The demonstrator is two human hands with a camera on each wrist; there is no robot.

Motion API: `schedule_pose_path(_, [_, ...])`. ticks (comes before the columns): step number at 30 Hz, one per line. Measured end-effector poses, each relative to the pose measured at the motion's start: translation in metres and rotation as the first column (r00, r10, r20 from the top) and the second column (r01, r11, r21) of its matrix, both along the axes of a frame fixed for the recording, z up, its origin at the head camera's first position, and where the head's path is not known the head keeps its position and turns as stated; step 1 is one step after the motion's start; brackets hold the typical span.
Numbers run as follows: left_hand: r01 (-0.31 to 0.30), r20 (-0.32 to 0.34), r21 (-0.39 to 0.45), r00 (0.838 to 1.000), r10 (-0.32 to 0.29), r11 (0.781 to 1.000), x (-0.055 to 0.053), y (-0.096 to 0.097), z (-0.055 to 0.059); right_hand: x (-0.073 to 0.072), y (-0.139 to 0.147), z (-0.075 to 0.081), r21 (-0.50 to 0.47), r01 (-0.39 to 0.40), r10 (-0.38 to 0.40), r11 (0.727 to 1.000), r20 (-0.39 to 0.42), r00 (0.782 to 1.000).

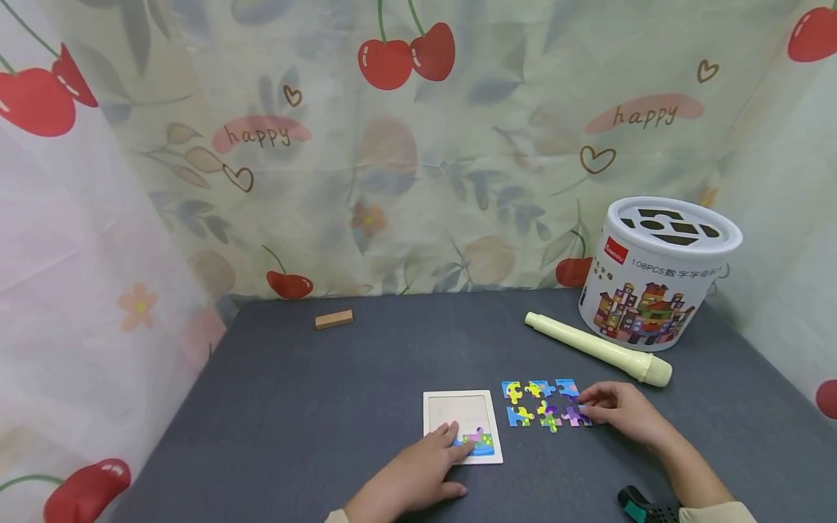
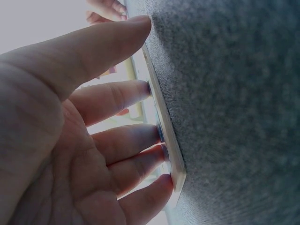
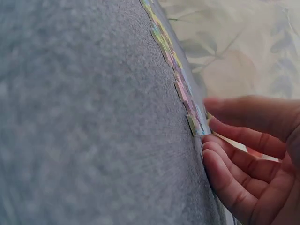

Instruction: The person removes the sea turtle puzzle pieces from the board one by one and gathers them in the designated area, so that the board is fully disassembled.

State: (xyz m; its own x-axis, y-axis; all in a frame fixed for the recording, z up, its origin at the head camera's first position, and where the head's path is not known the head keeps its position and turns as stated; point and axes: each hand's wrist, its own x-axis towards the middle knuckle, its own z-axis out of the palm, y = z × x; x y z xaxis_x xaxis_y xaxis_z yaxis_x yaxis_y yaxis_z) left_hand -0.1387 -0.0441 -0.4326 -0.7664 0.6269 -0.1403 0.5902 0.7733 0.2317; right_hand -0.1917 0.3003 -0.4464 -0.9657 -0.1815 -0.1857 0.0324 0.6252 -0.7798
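So on the dark surface [image 1: 294, 407] there's a block [image 1: 334, 319] toward the back-left corner, then nearer the front edge a tray [image 1: 458, 394] with the left hand [image 1: 421, 468] over its front-left corner, fingers stretched out and resting on it, not gripping. Just right of that sit the puzzle pieces [image 1: 551, 420], two rows running parallel to the back edge. The right hand [image 1: 621, 414] is the closer one, right at their right end, coming in from the front-right, fingers loosely bent, thumb apart, nothing visibly grasped. Mic [image 1: 598, 349] lies slantwise behind it, tub [image 1: 654, 280] in the back-right corner.
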Motion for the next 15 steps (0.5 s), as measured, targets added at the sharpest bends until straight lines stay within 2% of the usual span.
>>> schedule_pose_path(7, [0.001,0.012,0.0,1.0,-0.001,1.0,-0.0006,0.0003,-0.0003,0.0049,0.0036,0.0008,0.088,-0.064,0.07,0.994,-0.067,0.995])
schedule_pose_path(15, [0.005,0.004,0.001,1.0,-0.005,1.0,0.0003,-0.0003,0.0001,0.0063,0.0046,0.0013,0.101,-0.108,0.119,0.989,-0.104,0.987])
